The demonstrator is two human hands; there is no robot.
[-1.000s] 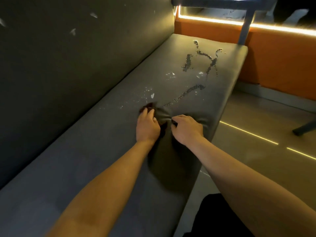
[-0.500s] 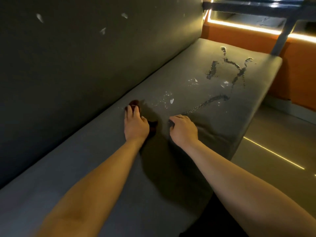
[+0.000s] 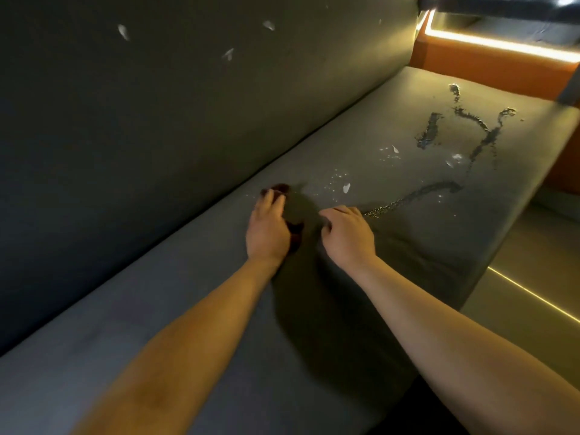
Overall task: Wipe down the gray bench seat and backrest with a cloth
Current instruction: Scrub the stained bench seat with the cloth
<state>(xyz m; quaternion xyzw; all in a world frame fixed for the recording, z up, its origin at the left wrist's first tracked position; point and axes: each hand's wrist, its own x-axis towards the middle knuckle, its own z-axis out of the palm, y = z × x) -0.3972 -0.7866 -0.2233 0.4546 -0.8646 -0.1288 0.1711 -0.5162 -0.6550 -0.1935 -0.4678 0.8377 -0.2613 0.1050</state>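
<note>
A: Delta vs a second ago: the hands sat side by side, nearly touching. Now they are spread apart and the left one has gone toward the backrest.

B: Grip?

A: left hand (image 3: 268, 229) is flat, palm down, fingers together, pressing a dark cloth (image 3: 280, 189) onto the bench seat (image 3: 157, 309). Cloth pokes out past the fingertips and again at the thumb side. It's pinned under the palm, close to the seam under the backrest (image 3: 141, 136). right hand (image 3: 346, 232) is loose, fingers curled, tips resting on the seat fabric. Holds nothing that I can see.

B: What's around?

A: Ahead of the hands, white specks (image 3: 346, 187) on the seat. Beyond those, dark wet streaks (image 3: 477, 136); one long streak (image 3: 417, 196) runs right up to the right fingertips. Three pale marks (image 3: 228, 54) on the backrest, well above the hands. Orange wall (image 3: 470, 61) with a light strip at the bench's far end. Floor (image 3: 533, 262) to the right, with a thin lit line across it.

B: Anything blocking?

A: Nothing between the hands and the specks. The arms throw a heavy shadow over the seat between them.

B: Unclear?

A: Most of the cloth is hidden under the left hand, size and shape unknown. Colour hard to call in this light, dark reddish maybe. Bench's near end is cut off by the frame.
</note>
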